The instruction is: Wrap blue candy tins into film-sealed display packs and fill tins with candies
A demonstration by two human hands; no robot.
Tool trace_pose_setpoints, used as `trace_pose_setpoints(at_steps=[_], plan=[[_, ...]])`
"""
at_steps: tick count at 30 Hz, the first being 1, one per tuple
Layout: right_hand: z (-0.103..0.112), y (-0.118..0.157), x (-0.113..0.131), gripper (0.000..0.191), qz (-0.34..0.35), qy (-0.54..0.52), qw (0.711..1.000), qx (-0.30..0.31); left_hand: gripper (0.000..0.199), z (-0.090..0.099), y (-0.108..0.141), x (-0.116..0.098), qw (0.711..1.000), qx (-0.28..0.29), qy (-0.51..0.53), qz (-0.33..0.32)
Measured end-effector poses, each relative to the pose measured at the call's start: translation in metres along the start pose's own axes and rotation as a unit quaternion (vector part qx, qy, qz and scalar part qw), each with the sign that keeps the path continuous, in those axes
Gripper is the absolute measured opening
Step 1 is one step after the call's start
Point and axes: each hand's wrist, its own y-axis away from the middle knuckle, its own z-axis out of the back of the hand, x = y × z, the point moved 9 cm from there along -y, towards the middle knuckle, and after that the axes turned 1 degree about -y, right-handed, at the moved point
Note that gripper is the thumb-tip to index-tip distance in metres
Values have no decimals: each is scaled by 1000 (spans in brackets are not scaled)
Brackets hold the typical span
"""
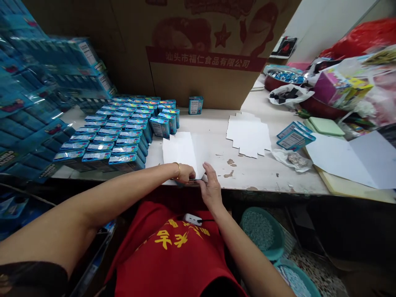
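A partly folded cardboard box blank (179,150), white inside, lies on the worktop at the front edge. My left hand (186,173) has its fingers curled down on the blank's near edge, where a strip of dark printed side shows. At the right near corner, my right hand (212,189) pinches the folded edge between thumb and fingers; the exact contact is partly hidden. To the right lies a stack of flat white box blanks (249,134). Rows of small blue boxes (123,132) stand upright on the left.
One blue box (195,105) stands before a large brown carton (204,74) at the back. More blue boxes (295,136) lie right, near a crumpled wrapper (293,160). Wrapped blue packs (21,107) are piled far left. Green tubs (262,233) stand below the worktop (278,179).
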Motion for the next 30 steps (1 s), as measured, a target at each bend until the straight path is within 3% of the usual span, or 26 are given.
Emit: trace_pose_setpoints(at_steps=[4,6,7,9,11,13,16,19,22,25,27,30], plan=[[28,-10,22,52,34,39,998,29,31,-10,13,-7,1000,0,24,5],[37,-23,48,43,80,94,991,43,33,-4,27,-7,998,-38,40,-5],[33,-28,63,38,113,128,983,71,30,6,34,-3,995,-82,48,-4],[6,-28,88,31,177,198,950,167,27,37,54,23,970,-233,61,34],[-29,-14,96,26,205,267,908,251,31,66,79,62,908,-399,64,113],[-58,9,94,17,209,325,877,284,49,75,94,103,848,-485,87,195],[-83,48,92,15,230,353,851,313,66,51,76,153,827,-436,230,269],[-87,62,98,12,217,303,837,401,47,21,50,166,827,-371,336,257],[-72,19,108,20,184,251,849,426,42,8,44,158,832,-374,349,215],[-59,-55,88,25,117,312,876,349,48,6,49,147,832,-390,350,178],[-69,-77,63,29,104,359,853,365,47,8,54,140,835,-398,341,165],[-93,-70,32,40,113,378,812,429,42,13,56,133,843,-401,322,158]])
